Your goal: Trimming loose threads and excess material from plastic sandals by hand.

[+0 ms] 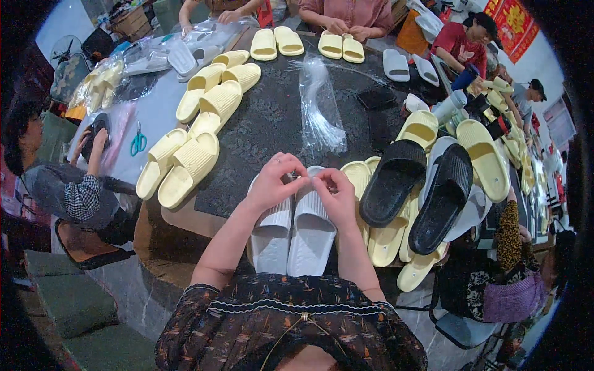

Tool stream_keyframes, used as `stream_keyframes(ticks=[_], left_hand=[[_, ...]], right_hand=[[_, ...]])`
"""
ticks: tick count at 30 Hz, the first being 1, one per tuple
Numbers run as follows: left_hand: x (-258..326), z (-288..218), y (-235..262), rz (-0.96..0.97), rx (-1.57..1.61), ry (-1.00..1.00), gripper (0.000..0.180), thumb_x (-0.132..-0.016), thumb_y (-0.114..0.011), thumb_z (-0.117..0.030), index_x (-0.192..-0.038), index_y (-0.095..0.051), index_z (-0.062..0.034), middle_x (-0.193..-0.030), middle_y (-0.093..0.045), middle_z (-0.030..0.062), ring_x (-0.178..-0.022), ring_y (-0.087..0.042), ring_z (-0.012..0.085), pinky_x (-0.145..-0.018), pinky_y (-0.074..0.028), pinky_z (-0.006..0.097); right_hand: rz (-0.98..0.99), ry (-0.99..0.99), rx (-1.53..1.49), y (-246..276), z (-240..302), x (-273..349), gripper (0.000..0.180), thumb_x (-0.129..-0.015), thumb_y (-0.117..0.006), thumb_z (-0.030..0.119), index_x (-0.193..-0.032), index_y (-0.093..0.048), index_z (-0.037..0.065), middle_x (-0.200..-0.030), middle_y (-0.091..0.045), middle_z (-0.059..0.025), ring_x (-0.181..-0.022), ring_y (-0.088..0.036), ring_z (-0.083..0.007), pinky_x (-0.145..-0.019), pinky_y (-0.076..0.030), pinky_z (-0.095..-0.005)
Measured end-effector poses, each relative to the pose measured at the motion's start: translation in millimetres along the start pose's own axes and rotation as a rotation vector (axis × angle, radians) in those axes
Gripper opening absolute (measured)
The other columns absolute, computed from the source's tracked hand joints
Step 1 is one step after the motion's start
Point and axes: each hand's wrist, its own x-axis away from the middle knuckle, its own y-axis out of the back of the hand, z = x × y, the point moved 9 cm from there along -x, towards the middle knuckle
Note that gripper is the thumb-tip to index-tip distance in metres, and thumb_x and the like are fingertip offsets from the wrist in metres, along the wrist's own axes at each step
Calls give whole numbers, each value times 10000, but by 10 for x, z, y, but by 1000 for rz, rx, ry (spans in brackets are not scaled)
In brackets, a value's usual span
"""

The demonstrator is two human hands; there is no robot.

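Note:
A pair of pale grey slide slippers point(312, 244) lies side by side at the table's near edge, right in front of me. Over their toe ends my left hand point(276, 181) is closed, thumb and forefinger pinched together. My right hand point(334, 193) pinches close beside it, fingertips almost meeting the left ones. Whatever is between the fingertips is too small to make out. Beyond my hands lies a bundle of thin clear plastic strands point(322, 117) in a clear bag.
Cream slippers point(192, 167) line the table's left side. At right, black slippers point(396, 179) lie piled on cream ones, near a cup point(414, 104). Teal scissors point(138, 143) rest on the left table. Several co-workers sit around; one at left handles a dark slipper point(99, 133).

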Motion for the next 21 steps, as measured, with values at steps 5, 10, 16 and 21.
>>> stream_keyframes(ticks=[5, 10, 16, 21], left_hand=[[8, 10, 76, -92, 11, 12, 127, -760, -751, -114, -834, -677, -42, -871, -646, 64, -895, -604, 229, -814, -468, 348], [13, 78, 26, -62, 20, 41, 138, -765, -748, -137, -843, -680, -44, -872, -643, 64, -906, -601, 246, -814, -474, 357], [14, 54, 75, -95, 30, 42, 134, -767, -747, -137, -845, -684, -49, -883, -646, 62, -908, -603, 246, -807, -476, 357], [27, 20, 88, -133, 25, 3, 111, -757, -753, -89, -819, -675, -39, -862, -653, 61, -880, -620, 217, -812, -479, 344]], right_hand=[[-70, -203, -198, 45, -139, 25, 109, -877, -707, 108, -916, -659, 19, -826, -623, -15, -724, -568, -67, -658, -467, -228], [-57, -129, -116, 39, -96, 25, 104, -880, -705, 104, -914, -657, 18, -848, -618, -13, -723, -566, -66, -661, -468, -224], [-64, -142, -157, 46, -111, 21, 108, -877, -712, 110, -916, -660, 23, -838, -595, -6, -709, -546, -64, -645, -454, -222], [-58, -162, -144, 33, -107, 22, 109, -874, -713, 112, -913, -661, 24, -829, -586, 1, -698, -530, -57, -628, -436, -218]])
